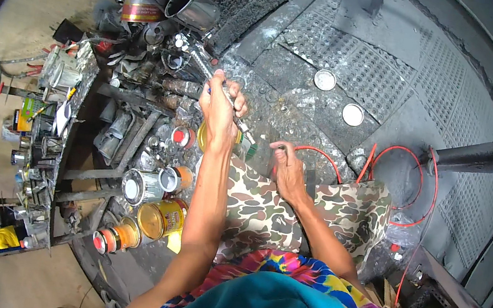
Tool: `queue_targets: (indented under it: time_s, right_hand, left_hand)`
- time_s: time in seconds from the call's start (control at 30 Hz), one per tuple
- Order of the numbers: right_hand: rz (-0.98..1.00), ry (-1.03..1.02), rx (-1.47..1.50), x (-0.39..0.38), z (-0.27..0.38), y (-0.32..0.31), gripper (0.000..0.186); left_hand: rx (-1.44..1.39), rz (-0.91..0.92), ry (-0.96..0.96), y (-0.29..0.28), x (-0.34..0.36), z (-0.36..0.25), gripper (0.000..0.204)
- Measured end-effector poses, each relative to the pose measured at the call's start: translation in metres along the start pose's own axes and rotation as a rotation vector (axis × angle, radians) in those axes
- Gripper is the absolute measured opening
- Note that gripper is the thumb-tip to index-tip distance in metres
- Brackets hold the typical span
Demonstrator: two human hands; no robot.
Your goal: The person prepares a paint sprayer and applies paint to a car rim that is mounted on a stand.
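My left hand (pixel 223 103) grips a long silver metal tool (pixel 200 56), resembling a spray gun, angled toward the upper left with a fitting at its lower end. Below and right of that fitting, my right hand (pixel 287 172) has its fingers closed on a red hose (pixel 322 155), whose end is hidden by the hand. Left of and below my left hand stand paint cans: a yellow can (pixel 169 217), a silver can (pixel 143 182), an orange-labelled can (pixel 183 180) and a small red-capped can (pixel 183 137).
A cluttered, paint-stained bench (pixel 64 147) lines the left. Metal containers (pixel 192 4) crowd the upper left. Two round lids (pixel 353 115) lie on the floor mats (pixel 360 63). Hose coils (pixel 414 215) lie right of my knees, near a dark post (pixel 473 154).
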State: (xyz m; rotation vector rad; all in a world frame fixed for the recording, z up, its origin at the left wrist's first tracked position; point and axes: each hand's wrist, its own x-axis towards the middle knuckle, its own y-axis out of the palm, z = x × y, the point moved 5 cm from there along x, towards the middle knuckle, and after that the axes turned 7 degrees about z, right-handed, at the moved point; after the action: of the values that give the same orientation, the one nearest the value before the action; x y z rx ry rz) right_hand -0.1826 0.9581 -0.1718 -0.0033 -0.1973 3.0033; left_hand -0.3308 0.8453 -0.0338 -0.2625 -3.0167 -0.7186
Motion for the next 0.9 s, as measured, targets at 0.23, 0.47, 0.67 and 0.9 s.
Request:
queue_targets:
  time_s: [0.23, 0.47, 0.67, 0.9]
  right_hand:
    - [-0.030, -0.210, 0.002, -0.011, 0.036, 0.004, 0.037]
    - [-0.092, -0.242, -0.054, -0.010, 0.043, 0.013, 0.030]
    - [-0.086, -0.187, -0.003, -0.007, 0.063, 0.018, 0.027]
    - [-0.110, -0.126, 0.059, 0.003, 0.086, 0.021, 0.030]
  left_hand:
    - [-0.007, -0.064, 0.016, -0.005, -0.001, -0.003, 0.024]
    - [-0.027, -0.072, 0.021, -0.007, 0.002, -0.002, 0.025]
    - [0.010, -0.066, 0.041, -0.010, 0.001, -0.003, 0.025]
    - [0.041, -0.076, 0.030, -0.006, -0.002, 0.004, 0.025]
